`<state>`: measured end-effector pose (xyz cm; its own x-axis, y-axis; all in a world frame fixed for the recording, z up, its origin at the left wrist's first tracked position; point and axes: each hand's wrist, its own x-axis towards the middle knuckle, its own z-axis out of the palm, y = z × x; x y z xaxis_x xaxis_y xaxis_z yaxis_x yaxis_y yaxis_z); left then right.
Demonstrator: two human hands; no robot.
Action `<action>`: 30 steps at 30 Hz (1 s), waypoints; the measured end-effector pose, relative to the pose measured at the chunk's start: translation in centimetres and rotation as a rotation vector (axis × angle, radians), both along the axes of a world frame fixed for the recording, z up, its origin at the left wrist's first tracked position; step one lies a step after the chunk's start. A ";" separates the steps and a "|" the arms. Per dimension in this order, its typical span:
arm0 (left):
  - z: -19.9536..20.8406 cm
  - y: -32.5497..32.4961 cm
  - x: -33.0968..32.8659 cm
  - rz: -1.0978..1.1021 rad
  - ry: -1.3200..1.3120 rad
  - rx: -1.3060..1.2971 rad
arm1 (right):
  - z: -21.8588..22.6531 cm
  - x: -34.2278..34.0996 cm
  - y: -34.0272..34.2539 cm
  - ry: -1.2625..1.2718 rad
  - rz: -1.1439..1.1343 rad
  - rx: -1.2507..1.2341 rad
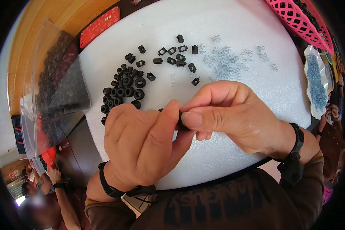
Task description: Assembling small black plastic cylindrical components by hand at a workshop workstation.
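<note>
Over the near part of a white foam sheet (264, 103), my left hand (142, 143) and my right hand (237, 120) meet fingertip to fingertip. Between them they pinch a small black plastic part (179, 122), mostly covered by my fingers. Beyond my left hand lies a cluster of round, hollow black plastic barrels (128, 92). Smaller black pieces with square openings (171, 60) are scattered past my fingertips. Farther right, small metal springs (228, 65) form a loose heap, with a few strays around it.
A clear plastic bin (86, 90) of dark parts leans in at left, near a red patterned packet (99, 27). At right stand a pink lattice basket (295, 19) and a white scalloped dish (312, 57) full of springs. Other people's hands (54, 174) work at lower left and far right.
</note>
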<state>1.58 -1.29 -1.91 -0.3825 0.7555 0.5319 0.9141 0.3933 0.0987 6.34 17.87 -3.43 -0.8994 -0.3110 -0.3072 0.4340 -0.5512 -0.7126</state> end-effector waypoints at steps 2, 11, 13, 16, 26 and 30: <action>0.2 0.1 -0.2 0.008 -0.092 -0.003 | -0.1 -0.2 0.0 -0.025 0.008 -0.042; 0.0 0.3 -0.4 -0.003 -0.087 0.028 | -0.4 -0.3 0.3 -0.018 0.013 -0.076; -0.1 0.2 -0.3 0.002 -0.056 0.025 | -0.2 -0.2 0.1 -0.012 0.007 -0.052; -0.1 0.1 0.1 0.012 0.003 0.008 | -0.1 -0.1 -0.1 -0.006 -0.012 -0.012; 0.1 0.2 -0.2 -0.016 -0.145 0.069 | -0.2 -0.2 -0.2 0.002 0.043 -0.091; 0.6 -0.2 -0.2 -0.005 -0.134 0.058 | 0.6 -0.4 0.1 -0.057 0.098 -0.147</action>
